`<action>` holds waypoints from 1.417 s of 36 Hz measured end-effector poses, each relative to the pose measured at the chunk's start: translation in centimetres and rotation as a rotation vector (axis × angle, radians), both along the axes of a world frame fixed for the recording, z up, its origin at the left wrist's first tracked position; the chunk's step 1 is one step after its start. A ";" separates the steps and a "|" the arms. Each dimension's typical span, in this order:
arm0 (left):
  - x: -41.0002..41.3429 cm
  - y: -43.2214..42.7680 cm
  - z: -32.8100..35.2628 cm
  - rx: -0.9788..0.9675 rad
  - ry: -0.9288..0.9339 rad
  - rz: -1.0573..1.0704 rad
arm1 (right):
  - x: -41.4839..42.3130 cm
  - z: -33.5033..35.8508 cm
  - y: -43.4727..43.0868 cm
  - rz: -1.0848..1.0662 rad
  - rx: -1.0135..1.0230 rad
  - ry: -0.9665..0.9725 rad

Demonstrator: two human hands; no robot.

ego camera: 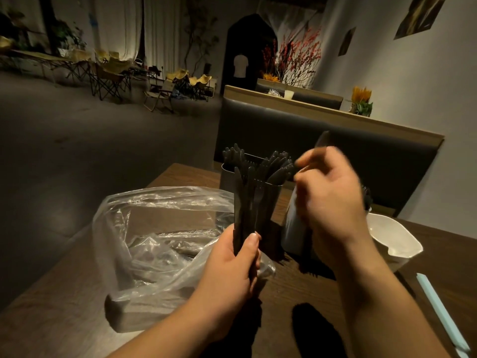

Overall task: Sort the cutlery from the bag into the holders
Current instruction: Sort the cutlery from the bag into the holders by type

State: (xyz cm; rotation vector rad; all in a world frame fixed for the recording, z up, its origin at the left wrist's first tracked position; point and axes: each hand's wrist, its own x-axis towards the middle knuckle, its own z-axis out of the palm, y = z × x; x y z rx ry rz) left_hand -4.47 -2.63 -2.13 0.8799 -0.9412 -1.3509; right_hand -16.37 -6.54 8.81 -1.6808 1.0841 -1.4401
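Mid-sort: left hand (232, 267) gripped a black cutlery bundle (244, 210) upright between bag (154, 228) and holders (227, 177). Right hand (333, 202) was curled near the holders, too blurry to tell what it held. Next up, I'd guess: pull one piece and slot it.

- The bag (160, 228) is showing as thin clear plastic, crinkled and glinting.
- The cutlery (245, 202) is looking like matt black plastic.
- The holder (271, 208) is reading as dull metal.
- The table (296, 285) is showing dark wood grain.

Dim café: padded booth bench (284, 130), wooden table (178, 177), folding chairs (111, 73).
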 end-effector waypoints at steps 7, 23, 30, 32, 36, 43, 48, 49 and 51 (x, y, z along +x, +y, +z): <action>-0.7 0.2 0.0 -0.052 -0.099 0.066 | 3.5 -2.7 0.9 -0.207 -0.096 0.667; -0.6 0.8 0.8 0.071 0.225 -0.146 | 1.7 -1.8 -0.7 -0.080 -0.075 0.159; 0.4 0.6 0.9 0.117 0.334 -0.212 | -0.7 0.2 -0.5 -0.103 -0.153 -0.230; 0.6 0.5 0.8 0.104 0.331 -0.203 | -1.5 0.5 -0.6 -0.103 -0.112 -0.226; 0.5 0.6 0.8 0.082 0.288 -0.208 | -1.5 0.9 -0.5 0.039 0.109 -0.138; 0.2 0.3 0.8 0.034 0.240 -0.166 | -0.1 -0.5 -0.5 0.058 0.099 0.363; -0.1 0.4 0.4 -0.007 0.175 -0.157 | 1.3 -1.6 -0.2 -0.023 0.098 0.541; -0.1 0.5 0.4 -0.014 0.164 -0.153 | 1.4 -1.7 -0.3 -0.038 0.096 0.551; -0.1 0.4 0.4 0.004 0.144 -0.133 | 1.3 -1.7 -0.5 -0.046 0.109 0.529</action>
